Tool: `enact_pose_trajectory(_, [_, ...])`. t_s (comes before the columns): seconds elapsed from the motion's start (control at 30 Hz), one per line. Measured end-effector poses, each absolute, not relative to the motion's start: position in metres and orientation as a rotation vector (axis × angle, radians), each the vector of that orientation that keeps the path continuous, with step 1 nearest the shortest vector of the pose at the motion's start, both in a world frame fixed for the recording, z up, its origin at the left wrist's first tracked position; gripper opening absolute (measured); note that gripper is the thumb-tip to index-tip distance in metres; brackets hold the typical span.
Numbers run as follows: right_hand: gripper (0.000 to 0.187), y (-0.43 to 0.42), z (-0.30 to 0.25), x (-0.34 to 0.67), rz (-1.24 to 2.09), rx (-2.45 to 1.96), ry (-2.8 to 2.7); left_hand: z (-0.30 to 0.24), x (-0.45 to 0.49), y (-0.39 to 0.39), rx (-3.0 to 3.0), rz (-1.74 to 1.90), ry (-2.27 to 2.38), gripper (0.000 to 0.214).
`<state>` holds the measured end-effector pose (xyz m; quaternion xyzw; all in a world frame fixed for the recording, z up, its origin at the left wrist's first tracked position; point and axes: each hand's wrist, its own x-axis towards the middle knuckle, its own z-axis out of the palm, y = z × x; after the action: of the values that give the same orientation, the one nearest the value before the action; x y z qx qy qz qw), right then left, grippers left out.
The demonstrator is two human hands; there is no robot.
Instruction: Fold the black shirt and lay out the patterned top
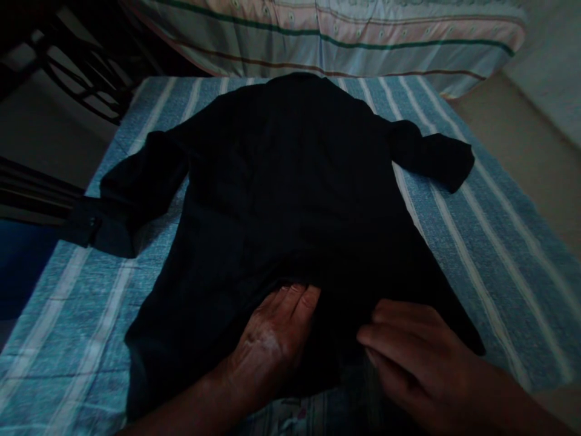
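A black long-sleeved shirt (pixel 290 181) lies spread out with its collar end away from me and its hem towards me. My left hand (pixel 276 339) is on the lower middle of the shirt, fingers together and bent into a raised fold of the cloth, their tips hidden. To its right, my right hand (pixel 417 357) is closed in a pinch at the lower part of the shirt. The dark cloth between its fingertips is hard to make out. A buttoned cuff (pixel 97 227) ends the left-side sleeve, which hangs slightly past the table edge.
Under the shirt is a blue cloth with white stripes (pixel 454 242) covering the table. Beyond the far edge hangs a patterned fabric (pixel 340 36). Dark chair frames (pixel 77 72) and a blue object (pixel 22 266) stand at the left. A pale wall (pixel 549 66) rises at the right.
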<state>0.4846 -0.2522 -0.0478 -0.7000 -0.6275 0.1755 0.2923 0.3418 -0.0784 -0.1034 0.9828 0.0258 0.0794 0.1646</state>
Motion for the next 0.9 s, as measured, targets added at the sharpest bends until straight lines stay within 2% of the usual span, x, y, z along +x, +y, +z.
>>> enact_pose_trajectory(0.13, [0.017, -0.253, -0.043, 0.499, 0.444, -1.873, -1.517, -0.096, 0.336, -0.085, 2.765, 0.288, 0.138, 0.036])
enact_pose_trajectory(0.5, [0.014, -0.252, -0.048, 0.507, 0.281, -1.901, -1.287, -0.090, 0.331, -0.067, 2.675, 0.302, 0.331, 0.049])
enact_pose_trajectory(0.63, [0.014, -0.255, -0.052, 0.507, 0.278, -1.911, -1.299, -0.079, 0.318, -0.079, 2.639, 0.245, 0.215, 0.052])
enact_pose_trajectory(0.9, [0.015, -0.258, -0.050, 0.502, 0.339, -1.844, -1.332, -0.094, 0.292, -0.108, 2.760, 0.093, -0.042, 0.030])
